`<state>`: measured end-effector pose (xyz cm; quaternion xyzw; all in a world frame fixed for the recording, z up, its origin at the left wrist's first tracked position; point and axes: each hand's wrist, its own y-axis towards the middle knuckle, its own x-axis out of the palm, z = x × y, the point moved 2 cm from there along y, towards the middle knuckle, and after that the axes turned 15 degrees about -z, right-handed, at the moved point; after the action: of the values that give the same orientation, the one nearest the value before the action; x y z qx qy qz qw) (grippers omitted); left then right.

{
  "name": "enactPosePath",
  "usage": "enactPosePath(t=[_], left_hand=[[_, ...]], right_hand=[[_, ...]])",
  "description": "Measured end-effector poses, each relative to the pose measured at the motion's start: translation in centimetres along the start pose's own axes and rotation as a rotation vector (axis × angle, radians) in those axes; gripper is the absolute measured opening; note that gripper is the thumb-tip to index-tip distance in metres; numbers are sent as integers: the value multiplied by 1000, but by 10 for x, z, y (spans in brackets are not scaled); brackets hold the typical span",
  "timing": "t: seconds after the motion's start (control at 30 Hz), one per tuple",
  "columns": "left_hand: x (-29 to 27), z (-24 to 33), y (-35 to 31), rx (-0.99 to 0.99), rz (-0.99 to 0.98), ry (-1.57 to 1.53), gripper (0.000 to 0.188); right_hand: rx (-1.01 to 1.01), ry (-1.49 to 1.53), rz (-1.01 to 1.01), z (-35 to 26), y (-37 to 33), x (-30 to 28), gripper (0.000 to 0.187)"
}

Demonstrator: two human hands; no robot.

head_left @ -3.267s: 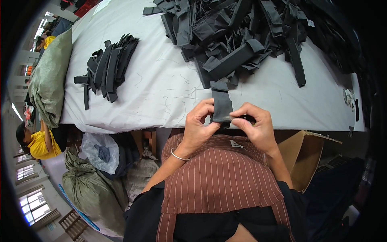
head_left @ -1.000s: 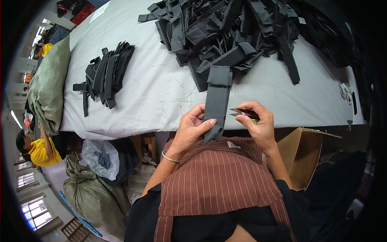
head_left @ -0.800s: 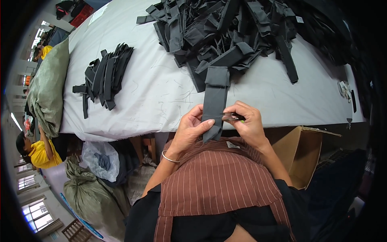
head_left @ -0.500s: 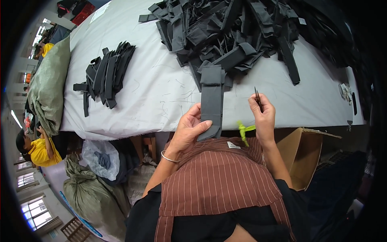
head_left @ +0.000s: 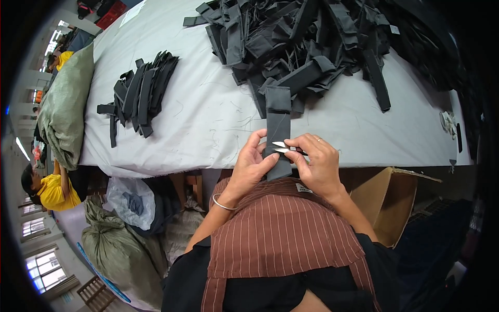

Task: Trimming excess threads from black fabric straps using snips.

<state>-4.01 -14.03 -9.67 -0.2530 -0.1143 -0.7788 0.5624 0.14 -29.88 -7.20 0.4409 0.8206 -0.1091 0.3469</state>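
A dark grey fabric strap (head_left: pixel 278 125) lies lengthwise before me, its far end reaching the big heap. My left hand (head_left: pixel 253 161) grips its near part, thumb on top and fingers at the left edge. In my right hand (head_left: pixel 318 160) are small thread snips (head_left: pixel 281 147), their two pale blades parted over the strap's surface beside my left thumb. A thin loose thread seems to run across the fabric above the blades. Beyond the strap spreads a large heap of similar dark straps (head_left: pixel 306 73). To the left sits a smaller, neater stack of straps (head_left: pixel 141 93).
White cloth covers the table (head_left: pixel 208 119), with thread scraps on it. At the left edge leans a stuffed green sack (head_left: pixel 67 104); a person in yellow (head_left: pixel 54 192) is beyond. An open cardboard box (head_left: pixel 390 203) stands below the table's right side. Small items (head_left: pixel 448 124) lie far right.
My right hand has moved left with the snips, from beside the strap to over it. The snips' blades now show apart, and the yellow-green cord near that hand is hidden.
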Motion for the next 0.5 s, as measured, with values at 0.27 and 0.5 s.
enactPosePath(t=[0.27,0.5], left_hand=[[0,-1,1,1,-21,-30,48],[-4,1,0,-41,-72,-213,40]], right_hand=[[-90,-168,67,-5,4,6,16],[166,578,-34,26,2,-6,25]])
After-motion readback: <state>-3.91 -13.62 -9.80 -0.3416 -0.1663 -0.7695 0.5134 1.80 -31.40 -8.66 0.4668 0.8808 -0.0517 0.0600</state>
